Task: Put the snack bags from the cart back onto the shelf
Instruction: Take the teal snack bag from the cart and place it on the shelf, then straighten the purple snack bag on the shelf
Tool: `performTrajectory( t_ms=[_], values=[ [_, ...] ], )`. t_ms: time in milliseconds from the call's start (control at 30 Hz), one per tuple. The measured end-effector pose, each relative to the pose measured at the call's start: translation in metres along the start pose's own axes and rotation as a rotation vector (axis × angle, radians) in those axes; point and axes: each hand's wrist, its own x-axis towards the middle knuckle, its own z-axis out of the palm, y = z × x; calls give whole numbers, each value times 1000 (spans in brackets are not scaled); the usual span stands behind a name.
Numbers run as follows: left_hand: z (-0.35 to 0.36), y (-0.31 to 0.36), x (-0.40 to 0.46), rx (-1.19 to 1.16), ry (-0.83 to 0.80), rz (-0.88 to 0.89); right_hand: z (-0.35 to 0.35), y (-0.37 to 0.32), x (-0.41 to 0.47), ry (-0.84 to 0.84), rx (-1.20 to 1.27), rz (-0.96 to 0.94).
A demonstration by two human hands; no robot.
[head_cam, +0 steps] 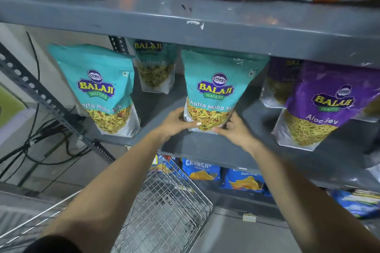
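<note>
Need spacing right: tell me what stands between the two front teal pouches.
Head view: bare grey shelf in front; another teal pouch stands further back in the gap.

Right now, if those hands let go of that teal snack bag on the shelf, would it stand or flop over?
The teal bag probably stands: its base sits flat on the shelf, like its neighbour. It looks tall and puffy, so a nudge might tip it. The glossy film may feel slippery.

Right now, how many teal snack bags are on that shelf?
3. One teal bag stands at the left, one sits farther back between the others, and one is in the middle, held by the left hand and right hand. More may hide behind.
</note>
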Motion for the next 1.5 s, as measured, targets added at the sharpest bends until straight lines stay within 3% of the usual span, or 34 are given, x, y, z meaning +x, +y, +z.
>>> performTrajectory(
  t_ms=[333,967,1067,1200,1500],
  values=[
    [-7,-35,-44,-22,108,8,37,21,-34,73,13,-78],
    [-4,-30,-63,-63,58,15,36,21,-47,24,8,-107],
    [4,-28,-76,-186,242,-5,28,28,-55,28,54,-140],
    [26,-24,-103,-145,602,234,5,42,-76,166,132,-177],
    [159,-1,-84,-46,502,327,-98,92,-120,593,74,-186]
  ],
)
